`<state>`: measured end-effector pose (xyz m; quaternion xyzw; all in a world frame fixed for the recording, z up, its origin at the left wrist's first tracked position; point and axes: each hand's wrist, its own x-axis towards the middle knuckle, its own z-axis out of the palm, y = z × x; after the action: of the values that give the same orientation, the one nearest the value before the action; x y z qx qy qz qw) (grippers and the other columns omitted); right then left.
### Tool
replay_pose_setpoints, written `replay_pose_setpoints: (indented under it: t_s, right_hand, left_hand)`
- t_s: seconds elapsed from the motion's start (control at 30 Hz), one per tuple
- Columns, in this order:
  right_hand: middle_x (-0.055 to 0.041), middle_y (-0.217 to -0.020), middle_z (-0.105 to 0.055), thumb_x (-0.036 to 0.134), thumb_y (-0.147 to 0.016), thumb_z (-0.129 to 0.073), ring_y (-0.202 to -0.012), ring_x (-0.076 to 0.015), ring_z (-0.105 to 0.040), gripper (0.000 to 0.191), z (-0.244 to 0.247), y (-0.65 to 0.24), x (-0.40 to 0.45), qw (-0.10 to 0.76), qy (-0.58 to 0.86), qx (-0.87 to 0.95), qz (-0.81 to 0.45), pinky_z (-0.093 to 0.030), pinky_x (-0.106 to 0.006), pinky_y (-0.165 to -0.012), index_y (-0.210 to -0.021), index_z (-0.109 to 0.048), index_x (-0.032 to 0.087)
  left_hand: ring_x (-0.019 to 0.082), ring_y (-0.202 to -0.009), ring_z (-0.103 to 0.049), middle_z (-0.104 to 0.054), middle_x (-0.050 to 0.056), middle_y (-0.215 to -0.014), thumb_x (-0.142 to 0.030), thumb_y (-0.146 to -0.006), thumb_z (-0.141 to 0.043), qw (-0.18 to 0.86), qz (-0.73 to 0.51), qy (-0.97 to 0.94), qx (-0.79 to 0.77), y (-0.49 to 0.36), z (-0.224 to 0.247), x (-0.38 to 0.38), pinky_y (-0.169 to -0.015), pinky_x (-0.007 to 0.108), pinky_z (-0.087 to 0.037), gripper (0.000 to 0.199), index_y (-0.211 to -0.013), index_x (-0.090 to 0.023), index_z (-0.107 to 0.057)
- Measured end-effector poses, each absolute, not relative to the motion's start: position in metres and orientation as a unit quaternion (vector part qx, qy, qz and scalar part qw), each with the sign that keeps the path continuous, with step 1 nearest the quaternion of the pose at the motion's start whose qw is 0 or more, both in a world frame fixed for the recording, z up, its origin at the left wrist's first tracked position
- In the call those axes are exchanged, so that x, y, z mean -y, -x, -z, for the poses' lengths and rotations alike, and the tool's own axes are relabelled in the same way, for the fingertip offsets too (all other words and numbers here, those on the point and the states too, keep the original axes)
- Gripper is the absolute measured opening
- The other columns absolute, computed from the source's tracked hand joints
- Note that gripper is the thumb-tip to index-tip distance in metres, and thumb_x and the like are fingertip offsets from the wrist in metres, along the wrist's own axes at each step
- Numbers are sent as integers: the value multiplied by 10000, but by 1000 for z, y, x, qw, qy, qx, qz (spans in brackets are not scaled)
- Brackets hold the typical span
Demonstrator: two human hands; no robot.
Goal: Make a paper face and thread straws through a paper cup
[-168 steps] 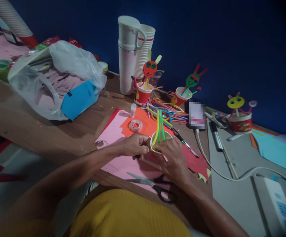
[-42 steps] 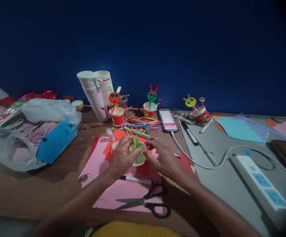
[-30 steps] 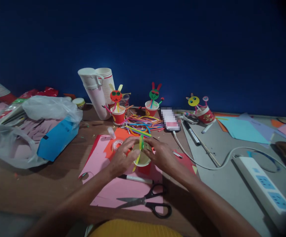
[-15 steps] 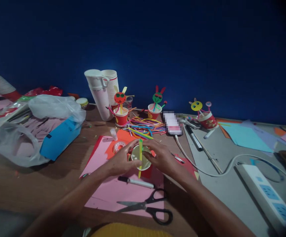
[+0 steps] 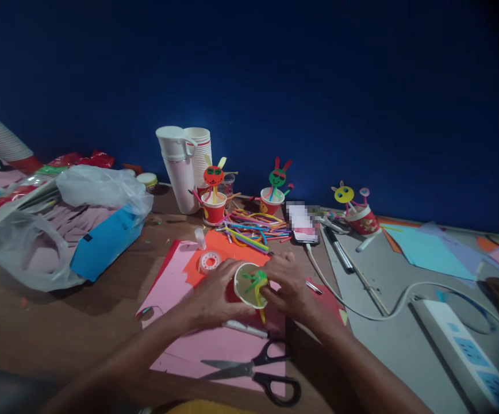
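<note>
My left hand (image 5: 215,296) is wrapped round the side of a red paper cup (image 5: 241,282), tilted so its pale inside faces me. My right hand (image 5: 290,287) is closed at the cup's right rim, its fingers on a bent yellow strip (image 5: 259,296) that looks like a flattened straw. A green piece (image 5: 253,280) joins it and reaches into the cup; its far end is hard to make out. Beneath the hands lie pink paper (image 5: 180,345), a partly covered white marker (image 5: 245,328) and open black-handled scissors (image 5: 253,368). A tape roll (image 5: 210,262) sits left of the cup.
Behind stand cup figures with an orange face (image 5: 214,175), a green face (image 5: 277,177) and a yellow face (image 5: 344,194), plus coloured straws (image 5: 253,227), a white flask (image 5: 180,178) and a phone (image 5: 302,224). A plastic bag (image 5: 25,264) lies left; a power strip (image 5: 465,345), right.
The yellow strip, earlier straight across the cup's mouth, is now bent at the right rim. My right hand has shifted right and closed on it; the cup has moved slightly right and tilted.
</note>
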<state>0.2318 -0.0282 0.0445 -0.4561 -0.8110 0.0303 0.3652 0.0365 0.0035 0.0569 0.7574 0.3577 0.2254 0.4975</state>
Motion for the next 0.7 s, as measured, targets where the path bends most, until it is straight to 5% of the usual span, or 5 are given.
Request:
replay_pose_setpoints:
  t_s: [0.33, 0.53, 0.7]
  right_hand:
    - [-6, -880, -721, 155, -835, -467, -710, -150, -596, 234, -63, -233, 45, 352, 472, 774, -230, -383, -318, -760, -951, -655, 233]
    - [23, -635, -562, 350, -932, -396, -580, -107, -480, 354, -72, -232, 42, 290, 550, 679, -390, -365, -223, -540, -669, -561, 180]
    - [42, -603, -513, 306, -818, -560, -551, -83, -465, 204, -70, -230, 37, 280, 550, 599, -511, -361, -195, -512, -665, -544, 172]
  left_hand:
    - [236, -975, -610, -634, 60, -1104, -303, -650, -752, 520, -243, -719, -392, -43, -49, 14, -814, 346, -497, 573, -1164, -223, -511]
    - [239, -1040, -588, -615, 59, -1151, -182, -662, -701, 501, -262, -730, -384, -47, -45, 23, -893, 363, -474, 555, -1174, -232, -493]
    - [295, -1059, -579, -605, 113, -1157, -345, -713, -674, 441, -282, -757, -390, -49, -41, 30, -852, 394, -489, 516, -1182, -205, -512]
